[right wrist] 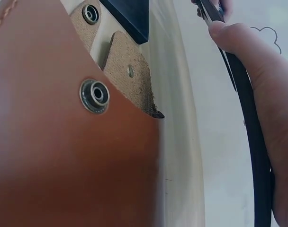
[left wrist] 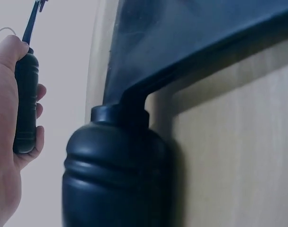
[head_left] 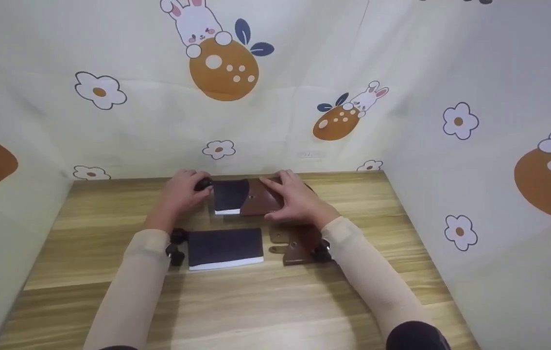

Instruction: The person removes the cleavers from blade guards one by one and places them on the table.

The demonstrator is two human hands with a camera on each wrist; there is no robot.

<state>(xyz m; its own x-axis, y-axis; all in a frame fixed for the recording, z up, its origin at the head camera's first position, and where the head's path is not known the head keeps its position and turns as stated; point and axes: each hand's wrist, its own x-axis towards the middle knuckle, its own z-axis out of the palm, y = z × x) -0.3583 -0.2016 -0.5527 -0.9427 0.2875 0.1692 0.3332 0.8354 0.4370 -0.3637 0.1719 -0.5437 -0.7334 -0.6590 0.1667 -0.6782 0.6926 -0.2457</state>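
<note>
Near the table's far edge, my left hand [head_left: 181, 194] grips the black ridged handle [left wrist: 25, 104] of a cleaver [head_left: 229, 195]. Its dark, wide blade with a pale edge runs partly into a brown leather sheath [head_left: 256, 201]. My right hand [head_left: 300, 198] holds that sheath across its width, thumb on the near side and fingers toward the far side. A second cleaver [head_left: 225, 247] lies flat in front, its black handle [left wrist: 115, 184] partly hidden by my left wrist in the head view. To its right rests another brown sheath [right wrist: 63, 142], with metal snaps and loose straps, partly covered by my right wrist.
The wood-grain table [head_left: 236, 311] extends toward me in front of the second cleaver. Pale printed cloth walls [head_left: 275, 121] with rabbits and flowers enclose the back and both sides. A wrist camera [head_left: 322, 250] hangs under my right wrist, over the nearer sheath.
</note>
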